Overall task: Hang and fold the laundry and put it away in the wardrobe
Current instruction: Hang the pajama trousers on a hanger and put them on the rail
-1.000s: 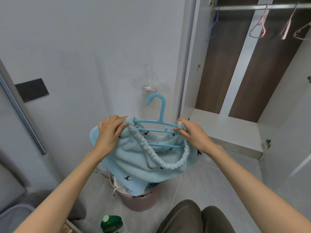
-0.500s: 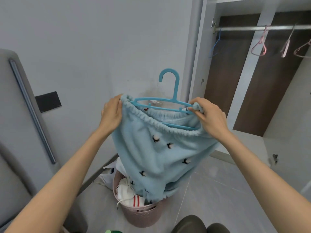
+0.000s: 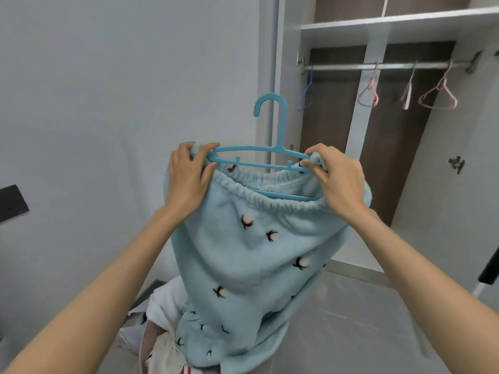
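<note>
Ok, both arms stretched forward and up. Left hand and right hand each have fingers curled, pinching the light-blue pants waistband against one end of the blue hanger, held before the wardrobe. Rail carries four hangers: one blue, three pink.

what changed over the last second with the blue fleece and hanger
The left hand and right hand raised the blue hanger and fleece garment upward; the bunched fabric dropped and now hangs full length. Both still grip the waistband at the hanger's ends. The pink hangers on the rail stayed put.
</note>
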Available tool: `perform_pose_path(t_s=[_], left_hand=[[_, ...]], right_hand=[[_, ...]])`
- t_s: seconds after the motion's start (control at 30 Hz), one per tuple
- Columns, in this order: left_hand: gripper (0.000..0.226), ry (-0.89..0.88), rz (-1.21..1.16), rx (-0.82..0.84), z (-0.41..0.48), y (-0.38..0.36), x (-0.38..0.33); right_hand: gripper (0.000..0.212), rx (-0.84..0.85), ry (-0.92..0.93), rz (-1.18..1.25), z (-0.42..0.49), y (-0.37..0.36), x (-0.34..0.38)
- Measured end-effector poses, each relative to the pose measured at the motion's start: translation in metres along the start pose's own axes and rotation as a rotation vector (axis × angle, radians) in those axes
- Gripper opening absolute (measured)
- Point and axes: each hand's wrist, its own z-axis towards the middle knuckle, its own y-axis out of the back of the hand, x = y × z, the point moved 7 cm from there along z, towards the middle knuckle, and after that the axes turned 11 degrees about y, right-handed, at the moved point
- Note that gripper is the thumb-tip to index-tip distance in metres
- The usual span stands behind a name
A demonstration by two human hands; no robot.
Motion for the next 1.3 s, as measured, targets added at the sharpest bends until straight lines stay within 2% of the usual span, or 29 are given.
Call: perform_pose_path(t_s=[0.3, 0.47, 0.67, 0.83, 1.0, 1.17, 1.3], left_hand=[[0.025, -0.033, 0.009, 0.024, 0.114, -0.072, -0.066], [0.023, -0.058, -0.055, 0.079, 0.179, -0.073, -0.125], [0.024, -0.043, -0.19, 0.215, 0.251, -0.051, -0.196], [0.022, -0.087, -0.243, 0.238, 0.307, -0.024, -0.257], [0.019, -0.093, -0.29, 0.298, 0.317, -0.03, -0.284], [0.022, -0.081, -0.308, 0.364, 0.301, -0.047, -0.294], [0.026, -0.087, -0.274, 0.51, 0.289, -0.063, -0.304]], right_hand=[[0.004, -0.105, -0.104, -0.042, 0.089, 0.014, -0.106], [0.005, -0.11, -0.162, -0.065, 0.152, 0.07, -0.136], [0.005, -0.035, -0.137, -0.172, 0.244, 0.157, -0.143], [0.002, -0.049, -0.186, -0.182, 0.295, 0.218, -0.153], [0.016, 0.03, -0.215, -0.158, 0.289, 0.239, -0.162], [0.009, 0.134, -0.293, -0.144, 0.258, 0.243, -0.174], [0.011, 0.088, -0.392, -0.075, 0.233, 0.246, -0.187]])
